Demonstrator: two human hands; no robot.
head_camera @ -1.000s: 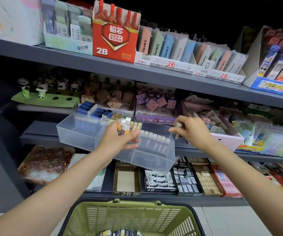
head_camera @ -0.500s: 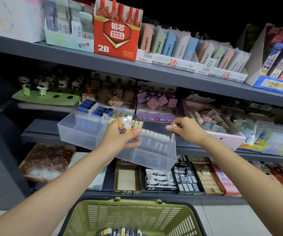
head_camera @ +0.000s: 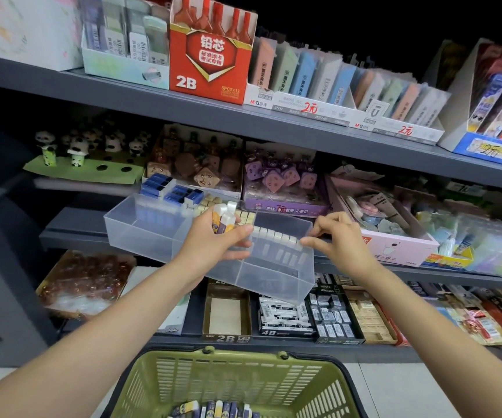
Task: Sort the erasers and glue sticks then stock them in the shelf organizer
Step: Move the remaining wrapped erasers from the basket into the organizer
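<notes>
A clear plastic shelf organizer juts out from the middle shelf. A row of white-capped glue sticks stands along its right compartment. Blue-sleeved erasers and small beige erasers sit at its back. My left hand grips a few glue sticks with white caps above the organizer's middle. My right hand pinches the last glue stick at the right end of the row.
A green shopping basket sits below my arms with several more sticks in it. Boxed erasers and lead refills fill the lower shelf. A pink box stands right of the organizer. Panda figures stand at the left.
My right hand has brought a small white-capped stick down from above the organizer's right edge into the end of the row. My left hand has stayed in place with its sticks.
</notes>
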